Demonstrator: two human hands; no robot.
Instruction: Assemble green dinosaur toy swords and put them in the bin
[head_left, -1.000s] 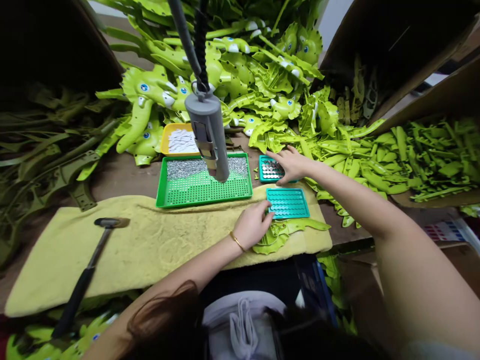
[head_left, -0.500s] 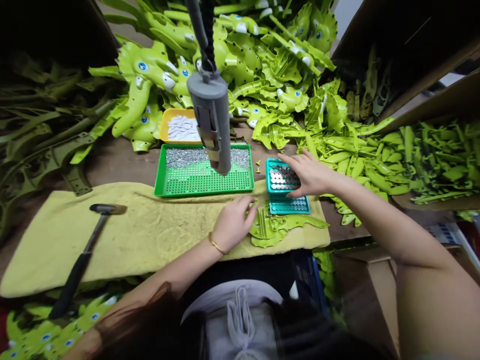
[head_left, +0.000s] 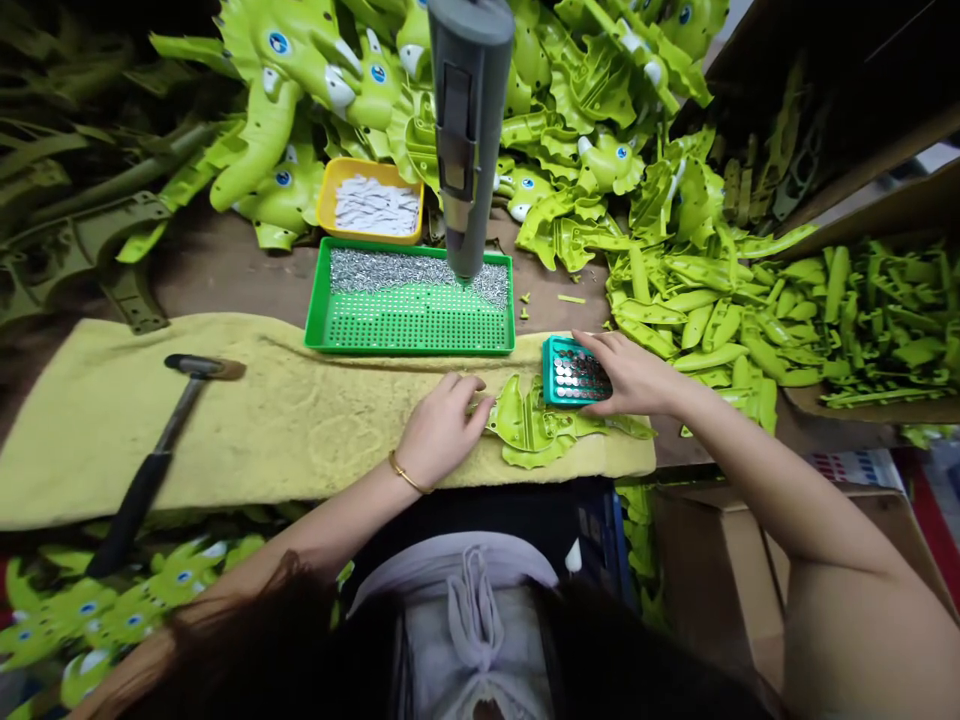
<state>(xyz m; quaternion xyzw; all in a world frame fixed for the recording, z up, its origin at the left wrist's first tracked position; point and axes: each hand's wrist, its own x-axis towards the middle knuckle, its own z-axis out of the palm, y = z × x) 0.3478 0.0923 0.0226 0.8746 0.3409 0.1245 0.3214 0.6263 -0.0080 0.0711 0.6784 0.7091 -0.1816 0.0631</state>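
My right hand [head_left: 634,378] rests on a small teal tray [head_left: 571,372] of round silver discs, fingers curled around its right side. That tray sits on the yellow-green towel [head_left: 225,420], stacked over a second teal tray that is now hidden. My left hand [head_left: 442,432] presses with bent fingers on the left edge of a flat green plastic toy part [head_left: 536,432] lying on the towel just below the tray.
A grey hanging power screwdriver [head_left: 466,130] dangles over a green tray of screws [head_left: 409,300]. A yellow tray of white pieces [head_left: 371,200] stands behind. A hammer [head_left: 161,440] lies on the towel at left. Heaps of green dinosaur parts [head_left: 675,230] fill the back and right.
My right hand drew the teal tray of discs from the far side toward me and set it over the other teal tray. My left hand shifted left onto the green part.
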